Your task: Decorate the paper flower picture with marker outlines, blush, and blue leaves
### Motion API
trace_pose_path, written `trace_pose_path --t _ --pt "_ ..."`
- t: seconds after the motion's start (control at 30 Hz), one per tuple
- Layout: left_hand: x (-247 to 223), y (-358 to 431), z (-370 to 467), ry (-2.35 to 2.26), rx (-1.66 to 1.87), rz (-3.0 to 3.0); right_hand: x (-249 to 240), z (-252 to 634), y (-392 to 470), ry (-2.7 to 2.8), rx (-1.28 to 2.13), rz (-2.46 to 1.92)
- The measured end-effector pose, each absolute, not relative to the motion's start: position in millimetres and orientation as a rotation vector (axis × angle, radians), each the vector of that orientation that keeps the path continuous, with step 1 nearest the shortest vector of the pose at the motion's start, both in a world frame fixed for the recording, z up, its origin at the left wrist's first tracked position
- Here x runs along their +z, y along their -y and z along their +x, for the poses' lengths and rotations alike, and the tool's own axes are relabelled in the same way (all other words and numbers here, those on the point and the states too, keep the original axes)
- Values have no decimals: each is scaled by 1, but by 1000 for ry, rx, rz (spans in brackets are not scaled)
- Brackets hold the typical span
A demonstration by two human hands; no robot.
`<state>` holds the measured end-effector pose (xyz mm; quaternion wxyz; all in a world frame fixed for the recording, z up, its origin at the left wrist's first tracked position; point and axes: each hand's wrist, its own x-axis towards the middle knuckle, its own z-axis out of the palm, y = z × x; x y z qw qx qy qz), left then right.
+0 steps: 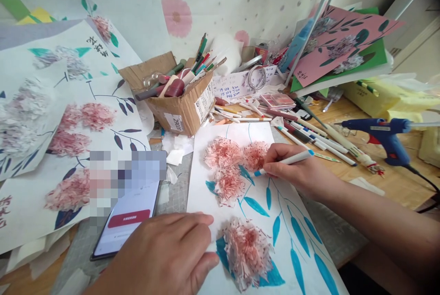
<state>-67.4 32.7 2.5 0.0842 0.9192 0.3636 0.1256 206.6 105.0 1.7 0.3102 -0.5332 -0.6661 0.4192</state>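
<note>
My right hand (292, 164) is closed around a white marker (294, 157) with blue ends. The marker's tip is at the paper, beside a teal leaf (246, 175) and a pink ruffled paper flower (255, 155). My left hand (172, 249) is curled at the left edge of the white sheet (202, 203), thumb and fingers close together. Something small and pale shows at its fingertips, too hidden to name. A larger ruffled flower (248, 253) sits just right of it, with painted teal leaves around. Teal stems and leaves (299, 235) run down the sheet's right side.
A phone (129, 221) lies left of the sheet, by finished flower pictures (99, 116). Behind stands a cardboard box (187, 109) full of pens and tools. Loose markers (316, 136) and a blue glue gun (385, 132) lie to the right.
</note>
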Motion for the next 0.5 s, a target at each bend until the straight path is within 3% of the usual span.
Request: trace_pose_path --t 0.5 --pt "-4 -32 -66 -1093 474 2760 2 207 -105 1773 1141 -1401"
